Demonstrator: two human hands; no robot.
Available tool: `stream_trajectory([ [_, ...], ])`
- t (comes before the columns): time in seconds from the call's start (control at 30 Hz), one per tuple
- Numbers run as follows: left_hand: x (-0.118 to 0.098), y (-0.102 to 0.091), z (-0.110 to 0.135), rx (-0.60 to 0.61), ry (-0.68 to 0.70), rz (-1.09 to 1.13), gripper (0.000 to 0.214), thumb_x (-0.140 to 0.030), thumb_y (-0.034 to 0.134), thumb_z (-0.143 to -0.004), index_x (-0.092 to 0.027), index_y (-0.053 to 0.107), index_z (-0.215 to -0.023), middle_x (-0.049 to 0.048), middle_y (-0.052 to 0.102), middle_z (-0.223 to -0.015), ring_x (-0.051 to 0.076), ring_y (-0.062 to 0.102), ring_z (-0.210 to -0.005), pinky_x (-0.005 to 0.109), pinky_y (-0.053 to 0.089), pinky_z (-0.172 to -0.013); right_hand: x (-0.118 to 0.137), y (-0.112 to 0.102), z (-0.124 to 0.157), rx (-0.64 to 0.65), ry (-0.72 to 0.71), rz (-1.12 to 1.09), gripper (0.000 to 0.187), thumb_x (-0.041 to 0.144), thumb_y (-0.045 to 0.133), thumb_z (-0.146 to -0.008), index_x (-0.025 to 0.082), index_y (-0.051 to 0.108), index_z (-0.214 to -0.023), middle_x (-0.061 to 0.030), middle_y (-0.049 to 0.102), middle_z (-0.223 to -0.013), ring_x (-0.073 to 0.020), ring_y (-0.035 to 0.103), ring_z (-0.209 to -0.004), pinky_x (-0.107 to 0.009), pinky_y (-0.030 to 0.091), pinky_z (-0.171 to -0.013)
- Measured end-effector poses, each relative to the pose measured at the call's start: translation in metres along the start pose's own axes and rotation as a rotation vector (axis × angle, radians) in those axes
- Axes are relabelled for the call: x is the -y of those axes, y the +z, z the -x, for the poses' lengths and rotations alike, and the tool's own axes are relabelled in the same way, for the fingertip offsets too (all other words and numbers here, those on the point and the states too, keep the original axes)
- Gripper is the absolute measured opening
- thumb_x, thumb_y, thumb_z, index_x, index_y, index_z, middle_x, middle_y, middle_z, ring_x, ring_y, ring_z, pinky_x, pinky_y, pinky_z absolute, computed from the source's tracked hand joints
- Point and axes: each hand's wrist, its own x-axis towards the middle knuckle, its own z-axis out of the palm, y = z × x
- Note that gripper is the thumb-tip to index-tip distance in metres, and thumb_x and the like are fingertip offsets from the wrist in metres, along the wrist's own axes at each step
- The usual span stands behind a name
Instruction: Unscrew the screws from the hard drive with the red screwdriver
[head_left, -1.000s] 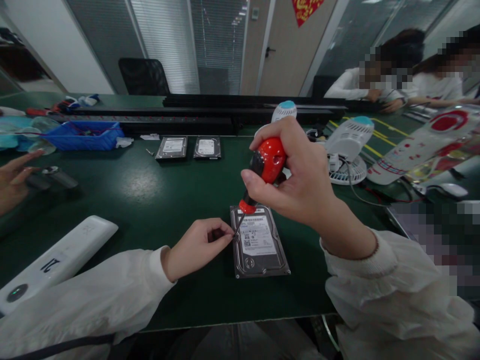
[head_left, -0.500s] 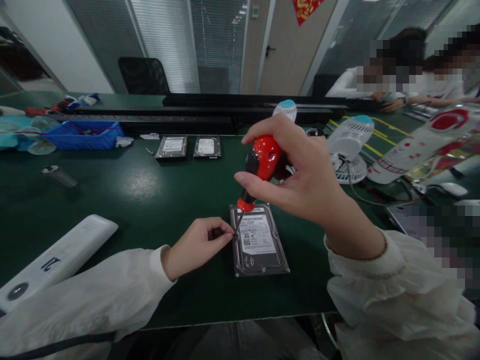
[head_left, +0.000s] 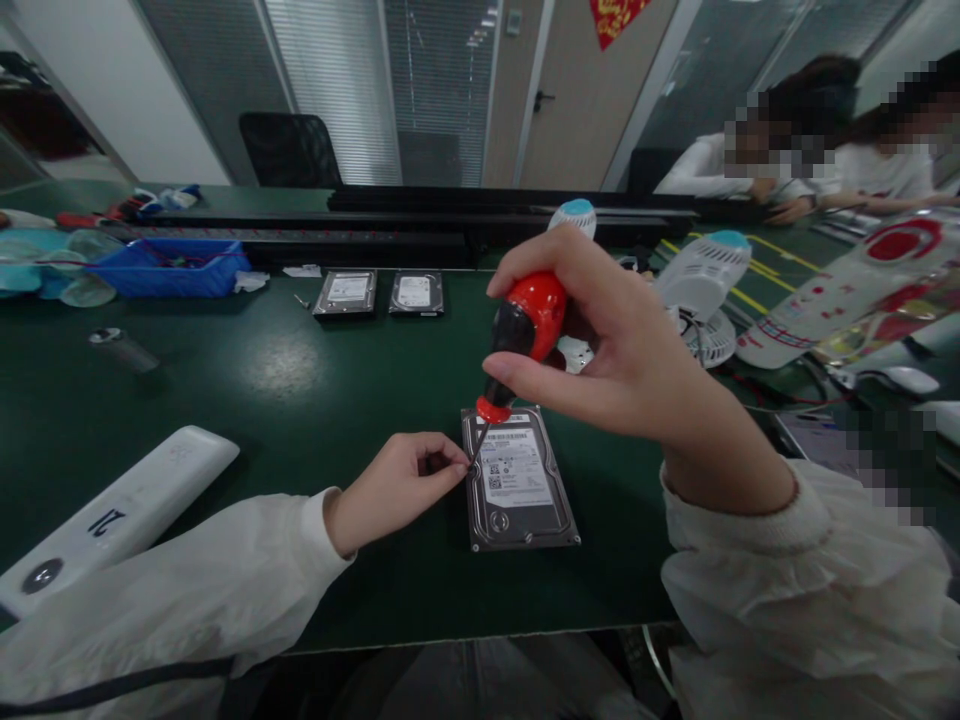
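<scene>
A silver hard drive (head_left: 519,482) with a white label lies flat on the green table (head_left: 300,400) in front of me. My right hand (head_left: 615,350) is closed around the red and black handle of a screwdriver (head_left: 521,335), whose thin shaft slants down to the drive's left edge. My left hand (head_left: 397,488) rests on the table just left of the drive, thumb and fingers pinched at the screwdriver's tip; what they pinch is too small to name.
Two more hard drives (head_left: 345,292) (head_left: 417,291) lie further back. A blue tray (head_left: 169,268) stands at back left, a white device marked 21 (head_left: 112,520) at near left, white fans (head_left: 701,285) at right. Other people sit at the far right.
My right hand has shifted its fingers round the screwdriver handle. A co-worker's hand at the far left edge has withdrawn from view. My left hand stays pinched at the tip.
</scene>
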Motion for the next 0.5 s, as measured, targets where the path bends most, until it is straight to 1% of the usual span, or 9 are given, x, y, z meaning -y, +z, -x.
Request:
stream_trajectory([
  [0.13, 0.0009, 0.0002, -0.0002, 0.006, -0.008, 0.017, 0.016, -0.031, 0.065, -0.090, -0.018, 0.073, -0.085, 0.0028, 0.074, -0.084, 0.017, 0.067, -0.077, 0.029, 0.052, -0.072, -0.0008, 0.0016, 0.0001, -0.003, -0.024, -0.010, 0.030, 0.038, 0.063, -0.095, 0.022, 0.052, -0.118, 0.0000, 0.058, -0.104, -0.0097, 0.050, -0.076, -0.026, 0.047, -0.069],
  [0.33, -0.0005, -0.0008, 0.0003, 0.035, 0.000, 0.001, 0.012, -0.029, 0.068, -0.087, -0.018, 0.073, -0.088, 0.0015, 0.073, -0.084, 0.015, 0.062, -0.072, 0.027, 0.049, -0.066, -0.0003, 0.0042, -0.0005, -0.016, -0.059, 0.015, 0.028, 0.040, 0.057, -0.098, 0.023, 0.051, -0.120, -0.0006, 0.058, -0.109, -0.0117, 0.056, -0.084, -0.029, 0.050, -0.077],
  [0.5, -0.0011, -0.0011, 0.0007, 0.032, 0.010, 0.014, 0.011, -0.028, 0.069, -0.086, -0.018, 0.074, -0.088, 0.0008, 0.072, -0.083, 0.014, 0.060, -0.071, 0.027, 0.047, -0.066, -0.0008, 0.0053, 0.0002, -0.027, -0.065, 0.013, 0.030, 0.039, 0.058, -0.098, 0.023, 0.051, -0.121, -0.0008, 0.059, -0.110, -0.0122, 0.056, -0.086, -0.030, 0.050, -0.078],
])
